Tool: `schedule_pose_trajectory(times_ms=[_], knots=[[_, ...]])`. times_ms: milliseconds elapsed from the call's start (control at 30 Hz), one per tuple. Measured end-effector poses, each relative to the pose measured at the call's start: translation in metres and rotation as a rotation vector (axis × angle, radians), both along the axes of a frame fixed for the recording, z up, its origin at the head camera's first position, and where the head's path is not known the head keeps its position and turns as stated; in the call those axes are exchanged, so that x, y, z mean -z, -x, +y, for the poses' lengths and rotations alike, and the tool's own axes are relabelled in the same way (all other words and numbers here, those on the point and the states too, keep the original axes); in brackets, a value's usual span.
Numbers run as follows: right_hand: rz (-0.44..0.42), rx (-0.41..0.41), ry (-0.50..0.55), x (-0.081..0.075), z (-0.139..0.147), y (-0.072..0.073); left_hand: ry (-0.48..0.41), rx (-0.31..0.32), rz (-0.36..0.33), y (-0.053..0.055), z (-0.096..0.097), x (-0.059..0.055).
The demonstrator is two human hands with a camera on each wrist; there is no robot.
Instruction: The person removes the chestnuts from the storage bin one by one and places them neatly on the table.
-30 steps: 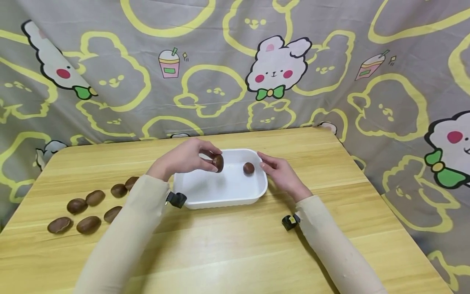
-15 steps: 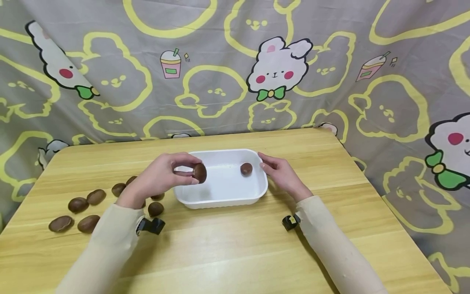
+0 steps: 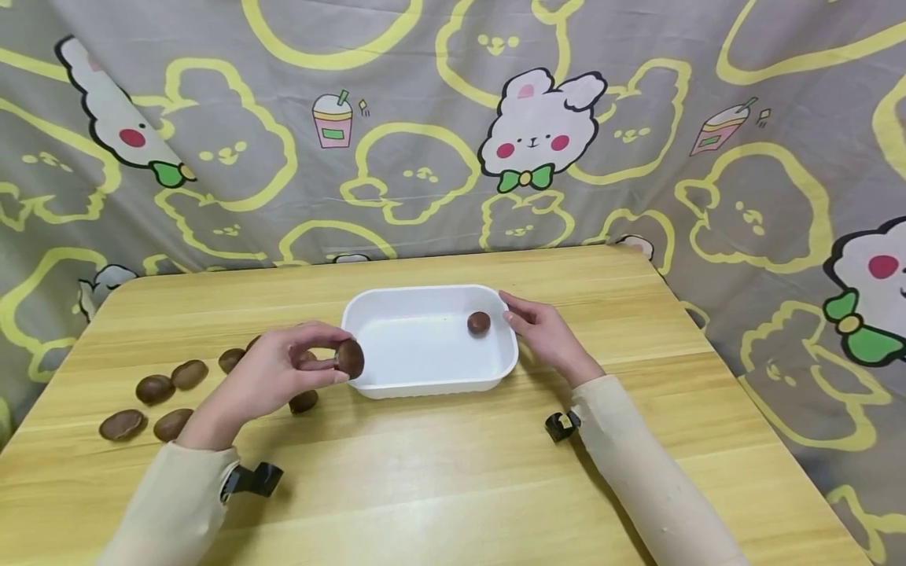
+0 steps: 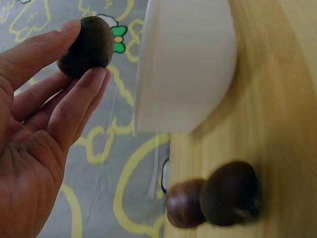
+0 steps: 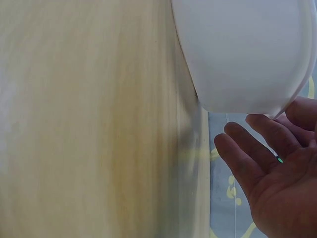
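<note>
Between thumb and fingertips, my left hand [image 3: 272,369] pinches a glossy brown chestnut [image 3: 350,359] at the left end of a white tray [image 3: 425,387]. The left wrist view shows this chestnut [image 4: 91,45] held above table height, apart from the tray's outer wall [image 4: 188,64]. Inside the tray, near its right end, lies a single chestnut [image 3: 478,323]. My right hand [image 3: 548,338] holds the tray's right rim. Seen from the right wrist, thumb and forefinger meet at the rim while the other fingers of the right hand [image 5: 277,168] spread below.
Several loose chestnuts [image 3: 154,388] lie on the left of the wooden table [image 3: 453,479], some partly hidden by my left hand and forearm. Close to the tray's left end rests another chestnut [image 3: 303,401]. A patterned curtain [image 3: 425,102] hangs behind the table and along its right side.
My left hand has moved left and down from over the tray to its left end, carrying the chestnut. My right hand stays at the rim.
</note>
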State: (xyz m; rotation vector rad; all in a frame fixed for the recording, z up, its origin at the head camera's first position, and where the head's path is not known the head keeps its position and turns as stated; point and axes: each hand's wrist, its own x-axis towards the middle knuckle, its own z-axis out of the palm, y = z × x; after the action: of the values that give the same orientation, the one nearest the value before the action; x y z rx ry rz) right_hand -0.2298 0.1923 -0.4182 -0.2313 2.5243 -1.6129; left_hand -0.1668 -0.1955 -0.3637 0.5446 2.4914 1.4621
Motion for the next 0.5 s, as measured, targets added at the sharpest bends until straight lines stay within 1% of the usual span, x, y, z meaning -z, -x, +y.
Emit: schedule_pose_trajectory(times_ms=[100, 200, 267, 433, 467, 500], knots=[[0.002, 0.001, 0.001, 0.001, 0.001, 0.001, 0.081, -0.026, 0.042, -0.007, -0.008, 0.003], [0.004, 0.0, 0.006, 0.002, 0.002, 0.001, 0.125, -0.047, 0.054, -0.014, -0.016, 0.006], [0.003, -0.001, 0.009, 0.002, 0.002, 0.001, 0.091, -0.048, 0.028, -0.019, -0.021, 0.007], [0.015, -0.007, 0.006, 0.003, 0.002, 0.001, 0.01, -0.076, -0.031, -0.035, -0.034, 0.012], [0.017, -0.007, 0.006, 0.003, 0.002, 0.001, 0.01, -0.085, -0.033, -0.038, -0.037, 0.013], [0.019, -0.007, 0.004, 0.003, 0.002, 0.001, 0.035, -0.099, -0.022, -0.042, -0.041, 0.014]])
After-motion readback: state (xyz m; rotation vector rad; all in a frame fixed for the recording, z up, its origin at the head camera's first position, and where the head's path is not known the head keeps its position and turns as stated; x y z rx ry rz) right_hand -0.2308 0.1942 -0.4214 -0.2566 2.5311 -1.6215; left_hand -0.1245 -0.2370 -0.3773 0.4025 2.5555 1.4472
